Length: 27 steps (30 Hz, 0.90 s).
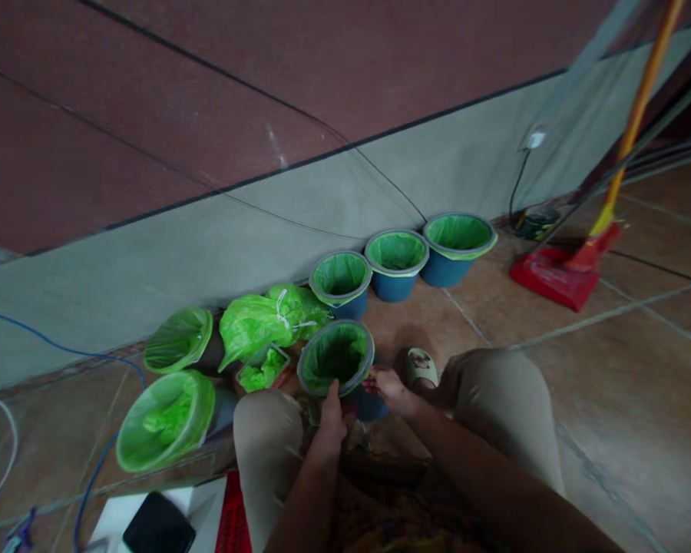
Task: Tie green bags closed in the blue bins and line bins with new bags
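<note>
I am crouched on a tiled floor with both knees in view. My left hand (329, 421) grips the near rim of a small blue bin with a green liner bag (337, 359). My right hand (387, 388) holds the same bin at its right side, fingers curled against the rim. Three more lined blue bins (396, 263) stand in a row along the wall behind it. A tied, stuffed green bag (265, 319) lies just left of the held bin.
Two tilted lined bins (166, 418) and a small tub of green bags (263, 369) sit at left. A red dustpan with an orange-handled broom (558, 273) leans at right. Cables (51, 346) run along the grey wall. A sandalled foot (421, 365) rests beside the bin.
</note>
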Tool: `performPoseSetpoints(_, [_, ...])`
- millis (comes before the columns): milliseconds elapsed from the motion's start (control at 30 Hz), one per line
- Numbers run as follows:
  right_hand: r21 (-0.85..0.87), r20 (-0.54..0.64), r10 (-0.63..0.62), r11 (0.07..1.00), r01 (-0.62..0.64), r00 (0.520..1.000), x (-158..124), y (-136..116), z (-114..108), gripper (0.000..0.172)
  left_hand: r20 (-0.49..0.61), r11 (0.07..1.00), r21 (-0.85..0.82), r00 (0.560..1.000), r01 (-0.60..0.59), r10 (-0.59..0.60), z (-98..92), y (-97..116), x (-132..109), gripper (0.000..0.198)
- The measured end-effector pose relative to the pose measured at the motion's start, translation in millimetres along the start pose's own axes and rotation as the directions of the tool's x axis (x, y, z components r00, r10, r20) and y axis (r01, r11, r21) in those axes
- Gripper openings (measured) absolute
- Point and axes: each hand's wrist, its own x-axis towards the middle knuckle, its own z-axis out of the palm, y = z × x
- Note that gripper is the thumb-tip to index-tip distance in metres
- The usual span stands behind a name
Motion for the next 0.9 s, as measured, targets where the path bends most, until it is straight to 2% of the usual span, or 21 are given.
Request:
performPoseSetpoints(133, [-0.053, 0.111, 0.055, 0.997, -0.049, 0.992, -6.4, 8.3, 2.0, 0.014, -0.043, 0.997, -0.074, 0.999, 0.009, -0.012, -0.9, 2.7, 0.0, 0.014])
performPoseSetpoints(300, [0.037, 0.161, 0.043, 0.998, -0.049, 0.986, 3.0, -12.6, -2.4, 0.022, -0.070, 0.999, -0.048, 0.998, 0.000, -0.003, -4.8, 3.7, 5.0, 0.014])
performPoseSetpoints(400, [0.078, 0.136, 0.035, 0.996, -0.046, 0.990, 10.1, -20.8, -5.6, 0.024, -0.066, 1.000, -0.011, 0.998, -0.024, 0.023, -5.6, 1.1, 5.6, 0.015])
performPoseSetpoints(600, [0.099, 0.018, 0.036, 0.994, -0.038, 0.999, 16.0, -16.0, -9.6, 0.014, -0.041, 0.999, 0.007, 0.998, -0.052, 0.052, -5.1, -1.3, 3.7, 0.013])
performPoseSetpoints(900, [0.105, -0.034, 0.032, 0.994, -0.028, 0.999, 14.5, -19.6, -8.2, 0.021, -0.045, 0.997, 0.018, 0.997, -0.069, 0.070, -10.3, -3.4, 11.0, 0.012])
